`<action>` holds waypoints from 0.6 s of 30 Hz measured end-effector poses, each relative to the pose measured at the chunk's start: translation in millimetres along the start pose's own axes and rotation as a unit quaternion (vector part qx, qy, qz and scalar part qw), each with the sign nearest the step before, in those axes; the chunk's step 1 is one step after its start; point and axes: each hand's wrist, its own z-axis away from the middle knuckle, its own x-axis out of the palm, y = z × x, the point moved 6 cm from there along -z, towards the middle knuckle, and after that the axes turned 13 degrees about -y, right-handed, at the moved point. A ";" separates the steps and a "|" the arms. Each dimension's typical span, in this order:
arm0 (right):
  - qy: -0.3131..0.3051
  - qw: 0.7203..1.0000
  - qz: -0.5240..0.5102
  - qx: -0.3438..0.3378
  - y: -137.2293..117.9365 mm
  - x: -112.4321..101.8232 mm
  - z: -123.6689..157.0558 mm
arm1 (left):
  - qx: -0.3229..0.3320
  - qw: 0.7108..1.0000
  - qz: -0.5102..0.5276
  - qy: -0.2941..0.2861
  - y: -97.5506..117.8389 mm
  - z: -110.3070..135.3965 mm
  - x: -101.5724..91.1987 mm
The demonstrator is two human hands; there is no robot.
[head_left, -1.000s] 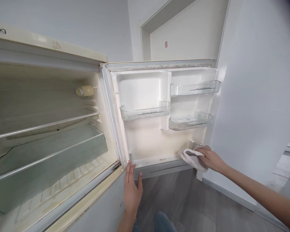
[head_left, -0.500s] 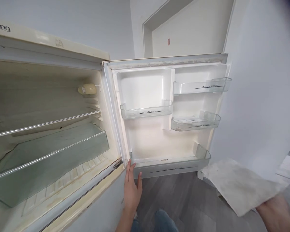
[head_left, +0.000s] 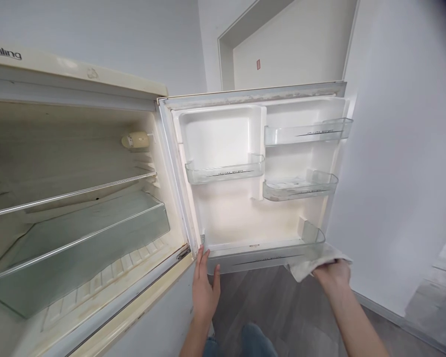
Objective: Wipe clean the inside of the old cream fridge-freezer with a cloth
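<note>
My left hand (head_left: pixel 205 287) is at the left end of the bottom door bin (head_left: pixel 260 260), fingers stretched up against its corner and the thumb apart. A pale grey-white cloth (head_left: pixel 304 267) is bunched in my right hand (head_left: pixel 333 275), at the right end of that clear bin. Part of the cloth lies along the bin's front and hangs below it. The fridge door (head_left: pixel 234 213) stands wide open. On it are a left-hand bin (head_left: pixel 225 173), an upper right bin (head_left: pixel 308 134) and a middle right bin (head_left: pixel 301 189) with something whitish in it.
Left of the door is the fridge interior (head_left: pixel 59 134), with a glass shelf (head_left: pixel 74 194) and a greenish clear drawer (head_left: pixel 89 253). A yellowish knob housing (head_left: pixel 135 140) sits on its side wall. White wall (head_left: pixel 397 163) stands to the right, above grey flooring (head_left: pixel 290 307).
My right hand has come left with the cloth, from the lower right to the bottom bin's right end. The cloth, spread flat before, is now bunched. My left hand has stayed put.
</note>
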 end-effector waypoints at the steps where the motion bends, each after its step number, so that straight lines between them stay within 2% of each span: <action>1: -0.005 1.000 0.003 0.014 8.6 4.8 0.5 | 0.002 1.000 -0.001 -0.001 -0.2 0.1 -0.1; 9: -0.015 1.000 0.000 0.020 64.8 30.6 29.4 | 0.027 0.999 -0.018 -0.023 0.1 1.4 -0.7; 15: 0.012 0.987 -0.097 0.126 110.4 57.9 71.3 | 0.021 0.999 -0.025 -0.043 -3.6 7.3 -3.0; 18: 0.002 0.978 -0.126 0.169 128.8 72.4 90.5 | -0.021 0.999 -0.011 -0.026 -24.5 23.5 -2.2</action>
